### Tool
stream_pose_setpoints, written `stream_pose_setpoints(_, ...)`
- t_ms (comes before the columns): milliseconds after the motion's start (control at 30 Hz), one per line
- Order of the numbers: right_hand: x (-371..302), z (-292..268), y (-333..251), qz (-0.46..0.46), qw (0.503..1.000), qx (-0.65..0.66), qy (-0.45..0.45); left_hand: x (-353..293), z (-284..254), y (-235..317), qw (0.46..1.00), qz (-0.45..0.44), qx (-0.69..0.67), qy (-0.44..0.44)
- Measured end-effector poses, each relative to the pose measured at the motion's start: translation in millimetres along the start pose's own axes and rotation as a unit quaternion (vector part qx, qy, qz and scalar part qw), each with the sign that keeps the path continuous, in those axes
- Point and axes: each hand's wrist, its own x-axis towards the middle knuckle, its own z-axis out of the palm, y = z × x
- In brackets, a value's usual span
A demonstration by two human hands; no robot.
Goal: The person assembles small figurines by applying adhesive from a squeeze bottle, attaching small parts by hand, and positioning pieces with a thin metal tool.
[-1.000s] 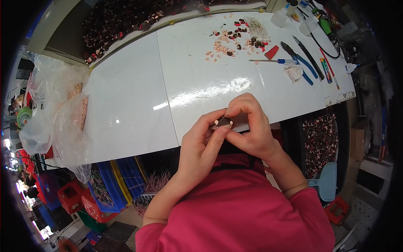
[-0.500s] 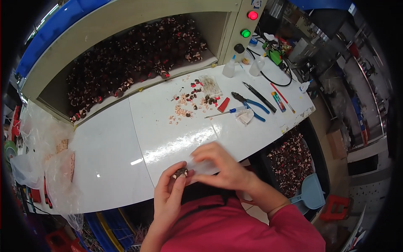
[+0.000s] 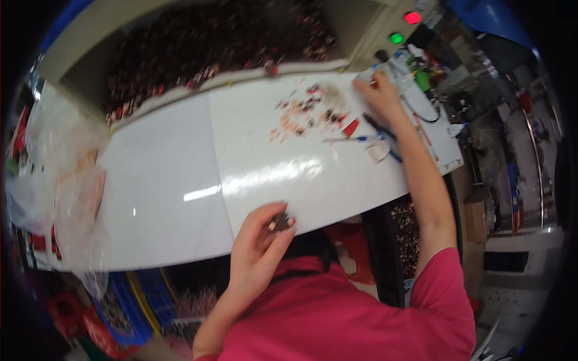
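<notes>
My left hand is closed around a small dark rounded piece with pale chips on it, held over the front edge of the white table. Stretched far across to the back right, my right hand has its fingers curled about a pale translucent squeeze bottle; blur softens its outline. Pale chips and dark bits with some red lie scattered left of that hand. Close by are a red wedge-shaped piece, a thin screwdriver and a crumpled white scrap.
Heaps of dark and pale pieces fill the cream-coloured machine opening at the back. Clear plastic bags hang over the table's left end. Blue-handled pliers, partly behind my right forearm, and a black cable lie at the right. Below stands a black-rimmed bin of pieces.
My right hand has left the dark piece and reached forward and right to the squeeze bottle. My left hand still holds the piece. The whole view has shifted.
</notes>
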Motion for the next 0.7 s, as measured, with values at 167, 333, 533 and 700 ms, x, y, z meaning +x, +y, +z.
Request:
stream_pose_setpoints(167,-28.0,-5.4,-25.7,-0.054,0.994,0.096,0.002,2.5,-7.5,-0.3,0.999,0.015,-0.028,-0.001)
stream_pose_setpoints(333,-134.4,-26.7,-79.4,-0.086,0.959,0.247,-0.108,2.3,-15.5,-4.8,0.999,0.023,-0.013,-0.018)
stream_pose_setpoints(533,-189.6,-35.2,-90.7,-0.255,0.938,0.184,-0.148,-0.4,-13.7,-8.8,0.999,0.032,0.007,-0.025)
stream_pose_setpoints(700,-193.1,-32.9,-99.2,-0.25,0.94,0.141,-0.184,-0.9,-11.0,-9.5,0.999,0.036,0.013,-0.02)
